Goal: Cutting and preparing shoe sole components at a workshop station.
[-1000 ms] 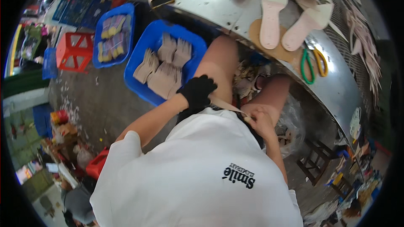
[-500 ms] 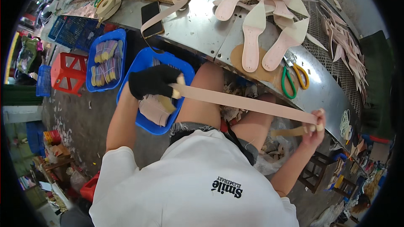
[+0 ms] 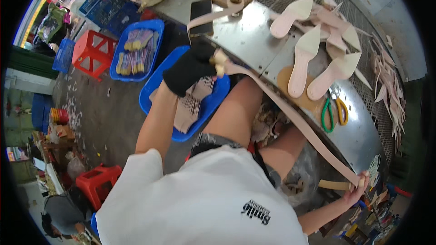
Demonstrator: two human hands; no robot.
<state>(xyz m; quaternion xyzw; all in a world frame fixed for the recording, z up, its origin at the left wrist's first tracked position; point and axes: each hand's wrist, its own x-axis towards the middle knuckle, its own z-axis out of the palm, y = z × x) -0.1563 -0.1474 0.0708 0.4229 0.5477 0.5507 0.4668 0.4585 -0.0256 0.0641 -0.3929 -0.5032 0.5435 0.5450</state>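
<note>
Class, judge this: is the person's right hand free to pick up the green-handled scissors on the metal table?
Probably not yet: the right hand grips one end of the stretched pink strip, low beside the table, apart from the scissors.

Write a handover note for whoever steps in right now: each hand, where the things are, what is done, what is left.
Left hand, in a black glove, grips one end of the long beige tape strip.
Right hand, bare, pinches the other end, with a short tan piece beside it.
The strip is stretched taut across the lap, along the edge of the curved metal workbench.
Beige shoe insoles and green-and-yellow-handled scissors lie on the bench; the tape roll stands at its far end.
Done: strip pulled out. Left: strip not yet cut or applied.
</note>
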